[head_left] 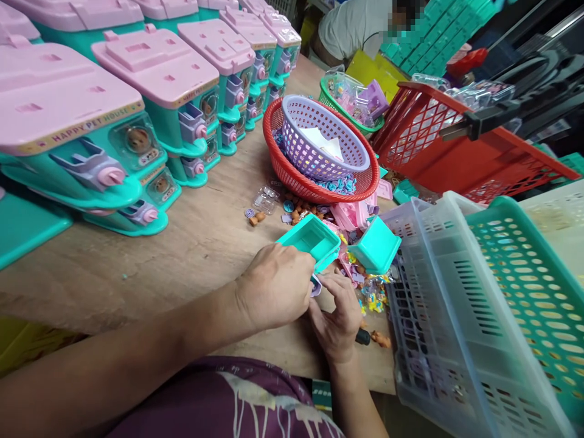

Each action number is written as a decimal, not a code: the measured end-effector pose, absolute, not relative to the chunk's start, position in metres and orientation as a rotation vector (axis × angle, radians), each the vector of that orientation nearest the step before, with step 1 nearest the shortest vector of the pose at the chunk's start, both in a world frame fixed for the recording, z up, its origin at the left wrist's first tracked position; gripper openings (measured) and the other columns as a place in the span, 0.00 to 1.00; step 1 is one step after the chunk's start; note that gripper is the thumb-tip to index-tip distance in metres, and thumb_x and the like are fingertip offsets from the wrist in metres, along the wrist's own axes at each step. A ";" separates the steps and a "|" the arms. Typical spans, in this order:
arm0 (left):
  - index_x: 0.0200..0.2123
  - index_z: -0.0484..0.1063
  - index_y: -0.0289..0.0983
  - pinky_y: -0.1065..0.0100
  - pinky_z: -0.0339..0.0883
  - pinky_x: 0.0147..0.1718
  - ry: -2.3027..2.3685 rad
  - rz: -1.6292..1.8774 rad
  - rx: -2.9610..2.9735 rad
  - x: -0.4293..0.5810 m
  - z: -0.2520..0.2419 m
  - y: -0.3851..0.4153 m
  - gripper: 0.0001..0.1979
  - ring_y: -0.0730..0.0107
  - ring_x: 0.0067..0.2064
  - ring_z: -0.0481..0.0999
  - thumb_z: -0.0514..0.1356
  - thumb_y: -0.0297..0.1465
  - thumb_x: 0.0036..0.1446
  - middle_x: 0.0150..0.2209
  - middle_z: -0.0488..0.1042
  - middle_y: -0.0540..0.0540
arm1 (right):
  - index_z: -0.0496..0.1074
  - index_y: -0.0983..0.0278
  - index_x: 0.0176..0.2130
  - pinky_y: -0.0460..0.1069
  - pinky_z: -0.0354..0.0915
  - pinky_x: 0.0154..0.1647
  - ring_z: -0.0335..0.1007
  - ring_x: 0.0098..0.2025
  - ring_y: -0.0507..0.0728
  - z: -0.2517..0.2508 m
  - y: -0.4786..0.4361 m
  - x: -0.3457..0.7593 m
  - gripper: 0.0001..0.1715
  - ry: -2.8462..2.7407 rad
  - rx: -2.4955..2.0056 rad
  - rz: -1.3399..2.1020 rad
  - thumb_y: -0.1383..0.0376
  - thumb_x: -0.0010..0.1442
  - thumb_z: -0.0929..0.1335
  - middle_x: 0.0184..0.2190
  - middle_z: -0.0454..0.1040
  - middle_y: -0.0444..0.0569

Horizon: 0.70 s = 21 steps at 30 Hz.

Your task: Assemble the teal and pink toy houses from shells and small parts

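My left hand [278, 286] is closed in a fist with its back toward me, at the near end of a turquoise plastic box [298, 234]. What its fingers hold is hidden. Against its knuckles, my right hand [336, 313] pinches a small purple plastic part [315, 285] between thumb and fingers. Most of that part is covered by the hands. A second turquoise box [376, 244] lies tilted just beyond my right hand. Beside the right wrist, the end of a black handle-like piece [362, 336] shows.
Pink-lidded turquoise toy houses [155, 67] stand in rows at left. A purple basket [319, 137] sits in a red basket [274, 146]. Small brown figures [258, 219] and loose parts litter the table. Plastic crates [447, 292] line the right edge. A person [351, 30] is at the back.
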State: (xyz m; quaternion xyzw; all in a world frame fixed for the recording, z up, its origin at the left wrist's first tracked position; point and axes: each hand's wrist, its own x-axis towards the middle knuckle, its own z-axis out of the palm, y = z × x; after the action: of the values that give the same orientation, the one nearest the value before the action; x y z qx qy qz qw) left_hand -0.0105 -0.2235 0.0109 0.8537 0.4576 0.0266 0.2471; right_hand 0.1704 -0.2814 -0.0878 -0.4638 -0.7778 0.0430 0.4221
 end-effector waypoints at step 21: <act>0.43 0.74 0.30 0.49 0.67 0.51 1.005 0.006 2.540 -0.021 0.005 -0.227 0.13 0.48 0.47 0.76 0.51 0.28 0.63 0.41 0.77 0.35 | 0.69 0.60 0.46 0.58 0.66 0.44 0.71 0.39 0.59 -0.081 -0.279 0.163 0.15 -1.959 -1.225 0.097 0.65 0.59 0.73 0.36 0.74 0.49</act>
State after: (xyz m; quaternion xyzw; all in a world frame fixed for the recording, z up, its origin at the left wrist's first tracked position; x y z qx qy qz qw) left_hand -0.0207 -0.2266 0.0050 0.9105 0.3602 0.0022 0.2033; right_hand 0.1627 -0.2791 -0.0813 -0.4849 -0.7753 0.0383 0.4030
